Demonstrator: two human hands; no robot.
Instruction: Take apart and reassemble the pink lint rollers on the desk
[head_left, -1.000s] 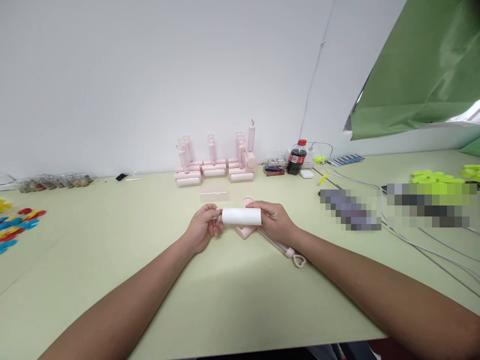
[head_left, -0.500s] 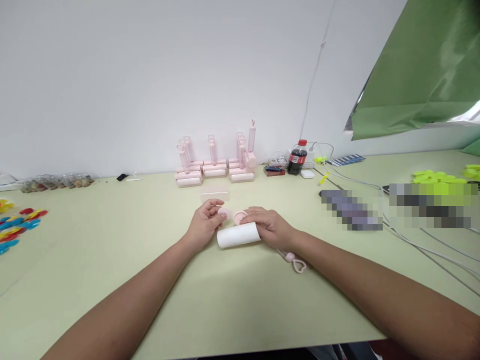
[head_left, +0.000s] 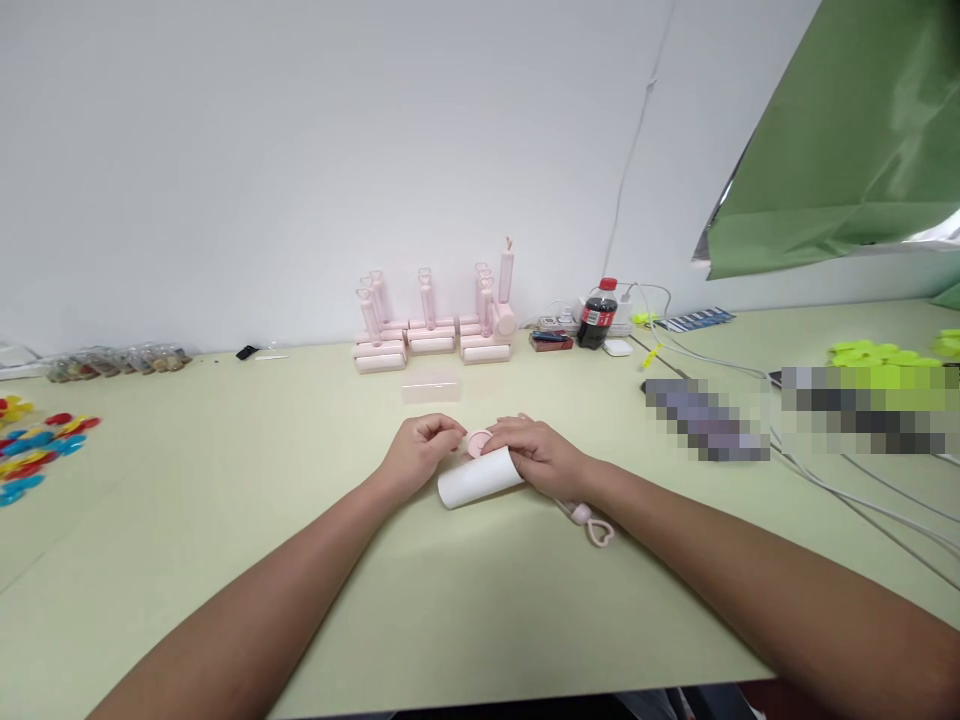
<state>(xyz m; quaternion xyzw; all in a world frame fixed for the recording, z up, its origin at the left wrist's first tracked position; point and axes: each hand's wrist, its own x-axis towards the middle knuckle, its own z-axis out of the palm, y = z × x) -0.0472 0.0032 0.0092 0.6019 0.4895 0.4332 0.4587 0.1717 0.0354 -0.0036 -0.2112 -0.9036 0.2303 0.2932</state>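
Observation:
My right hand (head_left: 544, 455) is closed over a lint roller: its white paper roll (head_left: 480, 478) sticks out to the left below the fingers. A round pink end piece (head_left: 478, 443) shows above the roll, against my right fingertips. From under the palm a pink heart-shaped handle (head_left: 598, 530) points toward me. My left hand (head_left: 424, 450) is curled with thumb and forefinger pinched together, close to the left side of the pink piece. What it holds, if anything, is hidden. Just beyond my hands lies a clear pinkish cover (head_left: 431, 387).
Several pink lint rollers (head_left: 431, 335) stand along the wall. Right of them are a cola bottle (head_left: 598, 315), a small white box (head_left: 619, 348) and cables (head_left: 720, 365). Colourful plastic pieces (head_left: 45, 445) lie at the left; yellow-green ones (head_left: 877, 355) at the right.
The flat pink disc in my left fingers has gone out of sight. My left hand has turned and closed nearer the round pink piece. The roll has tilted slightly, its left end lower.

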